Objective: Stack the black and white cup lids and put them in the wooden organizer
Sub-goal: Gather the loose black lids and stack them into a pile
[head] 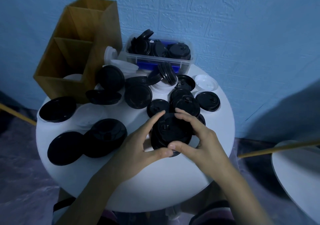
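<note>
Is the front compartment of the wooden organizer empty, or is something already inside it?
Not empty: what look like white lids show low in the front compartment of the wooden organizer.

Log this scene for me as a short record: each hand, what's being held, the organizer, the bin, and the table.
left hand: grips the black lid stack from its left
right hand: grips the same stack from its right
wooden organizer: upright at back left, white lid in nearest compartment
clear bin: behind the pile, holds black lids
table: round, white, loose black lids scattered on it
</note>
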### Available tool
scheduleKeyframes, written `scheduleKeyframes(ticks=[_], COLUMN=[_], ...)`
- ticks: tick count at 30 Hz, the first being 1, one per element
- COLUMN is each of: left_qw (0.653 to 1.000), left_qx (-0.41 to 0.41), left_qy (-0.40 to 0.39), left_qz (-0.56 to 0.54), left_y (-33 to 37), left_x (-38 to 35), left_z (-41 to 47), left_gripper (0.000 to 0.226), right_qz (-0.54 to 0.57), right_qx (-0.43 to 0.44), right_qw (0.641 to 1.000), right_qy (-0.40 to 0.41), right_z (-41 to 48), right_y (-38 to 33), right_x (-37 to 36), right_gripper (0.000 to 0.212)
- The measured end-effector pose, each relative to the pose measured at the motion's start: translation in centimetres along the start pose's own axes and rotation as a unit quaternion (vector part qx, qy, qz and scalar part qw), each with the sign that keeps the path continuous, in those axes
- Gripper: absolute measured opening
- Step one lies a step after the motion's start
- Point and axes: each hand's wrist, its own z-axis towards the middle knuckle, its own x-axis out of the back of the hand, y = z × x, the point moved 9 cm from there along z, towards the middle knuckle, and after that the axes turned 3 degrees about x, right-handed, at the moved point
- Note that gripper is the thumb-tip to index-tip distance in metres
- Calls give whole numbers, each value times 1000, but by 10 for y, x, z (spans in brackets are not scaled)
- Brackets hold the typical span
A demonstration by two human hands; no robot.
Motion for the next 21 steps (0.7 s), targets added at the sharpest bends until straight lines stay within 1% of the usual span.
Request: scheduleKeyframes(ticks=[2, 7, 11, 15, 18, 21], left_qw=[1000, 1000, 1000, 1000, 1000, 1000], left_qx=[-7, -5, -10, -11, -7, -6], left_qy=[2, 3, -9, 12, 2, -7], left_qz=[0, -6, -8, -23, -26, -21], left_y=[0, 1, -1, -1, -1, -4], left_x=[-2, -2, -4, 2, 2, 1], left_z=[-1, -1, -1, -1, 0, 0], left_gripper=[84, 84, 83, 73, 77, 80], right_qz=[33, 76, 100, 118, 138, 136], right_qx=[-20, -49, -62, -58, -63, -65], right_qw=[999, 996, 993, 991, 988, 989], right_qy=[-2, 0, 1, -5, -5, -4], right_z=[-4, -11, -13, -13, -14, -16], right_y=[6, 17, 25, 22, 25, 27], right_x=[0, 3, 0, -10, -13, -14], right_gripper=[70, 78, 77, 75, 76, 78])
